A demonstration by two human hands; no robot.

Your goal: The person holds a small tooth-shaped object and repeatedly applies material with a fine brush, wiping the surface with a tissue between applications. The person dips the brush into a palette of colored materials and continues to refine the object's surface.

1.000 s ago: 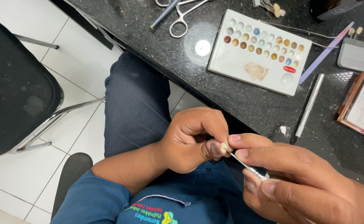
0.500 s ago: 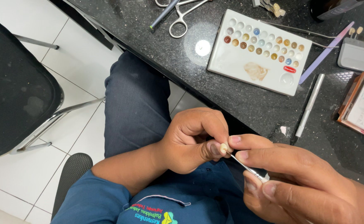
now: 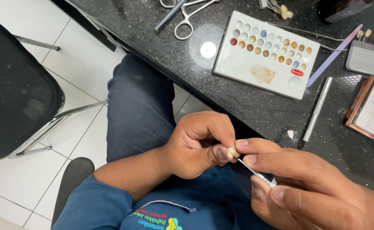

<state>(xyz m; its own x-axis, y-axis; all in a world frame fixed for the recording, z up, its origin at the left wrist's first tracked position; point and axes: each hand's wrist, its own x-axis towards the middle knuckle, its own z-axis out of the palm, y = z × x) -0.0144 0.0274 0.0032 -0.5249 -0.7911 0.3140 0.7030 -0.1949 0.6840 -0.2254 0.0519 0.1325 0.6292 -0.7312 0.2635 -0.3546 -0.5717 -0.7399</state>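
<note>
My left hand (image 3: 197, 142) pinches a small cream-coloured tooth-shaped piece (image 3: 231, 151) between thumb and fingertips, held over my lap. Facing it, my right hand (image 3: 300, 183) grips a thin metal instrument (image 3: 255, 170) like a fine brush, its tip touching the small piece. Both hands sit just below the edge of a black speckled counter (image 3: 255, 113). On that counter lies a white palette (image 3: 266, 53) with several small wells of coloured paste and a tan smear.
Metal forceps (image 3: 189, 17), a silver pen-like tool (image 3: 317, 108), a lilac stick (image 3: 334, 55), a grey holder with tooth samples (image 3: 368, 57) and a brown-edged booklet (image 3: 372, 113) lie on the counter. A black chair (image 3: 16, 89) stands left on white floor tiles.
</note>
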